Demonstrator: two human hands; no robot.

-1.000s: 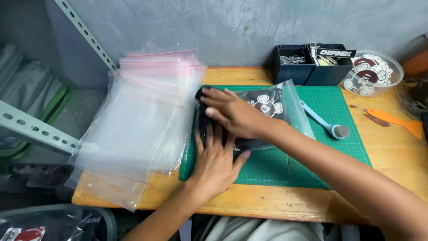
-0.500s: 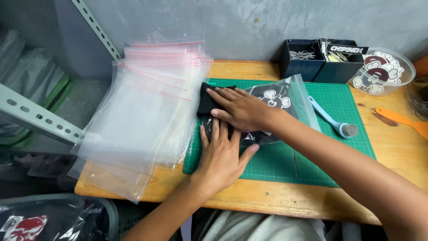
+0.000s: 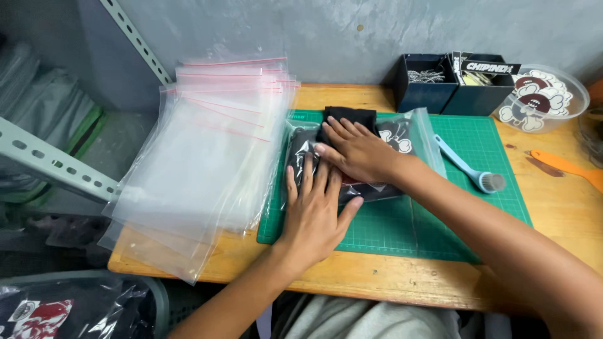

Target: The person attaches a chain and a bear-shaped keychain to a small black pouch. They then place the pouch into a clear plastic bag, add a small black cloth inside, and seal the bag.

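Observation:
A folded black garment (image 3: 350,117) with a white print lies inside a clear plastic bag (image 3: 422,132) on a green cutting mat (image 3: 440,213). My right hand (image 3: 357,150) lies flat on top of the bagged garment, fingers pointing left. My left hand (image 3: 314,207) presses flat on the bag's near left part, fingers spread and pointing away from me. Neither hand grips anything; both palms bear down on the package. One black end of the garment shows beyond my right fingers.
A thick fanned stack of clear zip bags (image 3: 207,157) covers the wooden table's (image 3: 389,279) left side. A light blue brush (image 3: 471,166) lies on the mat's right. Two dark boxes (image 3: 427,85), a clear tub of stickers (image 3: 540,97) and an orange tool (image 3: 565,166) sit at the back right.
The view has shifted a little. Both hands stay flat on the bagged garment; my left hand has slid slightly up onto it.

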